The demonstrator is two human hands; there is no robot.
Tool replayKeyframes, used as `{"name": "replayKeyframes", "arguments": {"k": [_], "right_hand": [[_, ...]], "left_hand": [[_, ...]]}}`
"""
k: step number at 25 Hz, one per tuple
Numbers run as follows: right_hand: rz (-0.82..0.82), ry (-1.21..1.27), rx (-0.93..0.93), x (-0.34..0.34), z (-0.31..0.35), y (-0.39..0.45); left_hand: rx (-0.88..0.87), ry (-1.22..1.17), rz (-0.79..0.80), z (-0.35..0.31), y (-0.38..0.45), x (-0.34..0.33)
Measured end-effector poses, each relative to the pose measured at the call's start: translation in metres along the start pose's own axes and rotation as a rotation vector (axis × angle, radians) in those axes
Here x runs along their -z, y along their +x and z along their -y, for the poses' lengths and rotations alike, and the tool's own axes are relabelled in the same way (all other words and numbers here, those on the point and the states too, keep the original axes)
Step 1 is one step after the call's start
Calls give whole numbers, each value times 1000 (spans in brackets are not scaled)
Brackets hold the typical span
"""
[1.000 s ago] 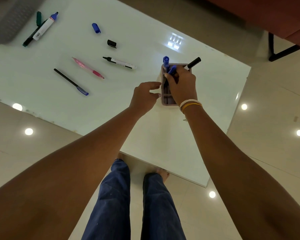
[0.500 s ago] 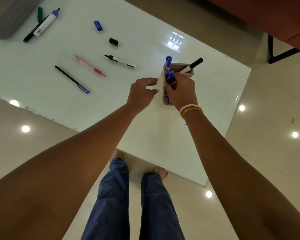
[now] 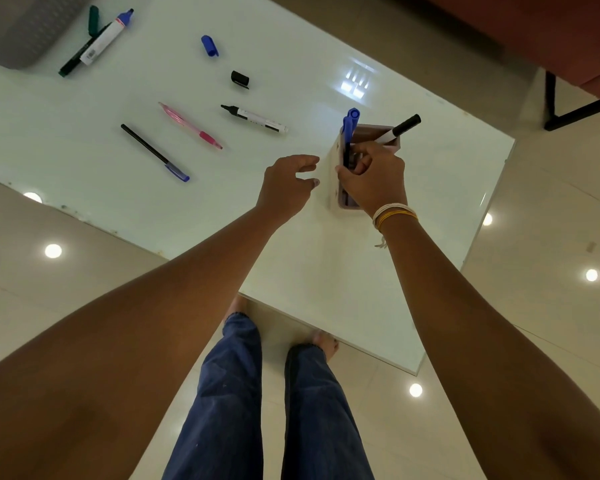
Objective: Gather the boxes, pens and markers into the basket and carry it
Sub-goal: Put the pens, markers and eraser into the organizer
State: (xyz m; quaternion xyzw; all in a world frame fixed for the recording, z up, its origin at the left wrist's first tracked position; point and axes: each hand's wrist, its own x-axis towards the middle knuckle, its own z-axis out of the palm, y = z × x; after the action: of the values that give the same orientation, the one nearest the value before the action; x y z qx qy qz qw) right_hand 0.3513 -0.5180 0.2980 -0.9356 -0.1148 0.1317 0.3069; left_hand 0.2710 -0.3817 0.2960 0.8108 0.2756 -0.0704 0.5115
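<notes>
A small pinkish-white pen box stands on the white table. My right hand is over its opening and grips a blue-capped pen that stands in it. A black-capped marker leans out of the box behind my fingers. My left hand hovers just left of the box, fingers relaxed and holding nothing. A white marker with a black tip, a pink pen and a black pen with a blue end lie loose to the left. The grey basket sits at the far left corner.
Beside the basket lie a white marker with a blue cap and a green pen. A loose blue cap and a black cap rest mid-table. My legs stand at the table's near corner. A dark-legged seat is beyond.
My right hand has slid lower over the box, pushing the blue pen further in. My left hand has stayed beside the box.
</notes>
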Motion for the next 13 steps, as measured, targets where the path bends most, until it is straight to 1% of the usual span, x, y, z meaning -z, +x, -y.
{"name": "replayKeyframes", "arguments": {"k": [2, 4, 6, 7, 9, 13], "right_hand": [[-32, 30, -24, -1, 2, -2], [-115, 113, -28, -4, 9, -10], [-184, 159, 34, -11, 21, -20], [-173, 171, 74, -18, 29, -25], [-86, 171, 140, -35, 49, -31], [109, 111, 167, -79, 90, -31]], "left_hand": [[12, -3, -7, 4, -1, 3], [30, -20, -19, 10, -3, 7], [51, -29, -30, 17, -6, 14], [58, -23, -36, 21, -7, 19], [63, 11, -49, 31, -6, 32], [108, 51, -122, 65, -5, 71]]}}
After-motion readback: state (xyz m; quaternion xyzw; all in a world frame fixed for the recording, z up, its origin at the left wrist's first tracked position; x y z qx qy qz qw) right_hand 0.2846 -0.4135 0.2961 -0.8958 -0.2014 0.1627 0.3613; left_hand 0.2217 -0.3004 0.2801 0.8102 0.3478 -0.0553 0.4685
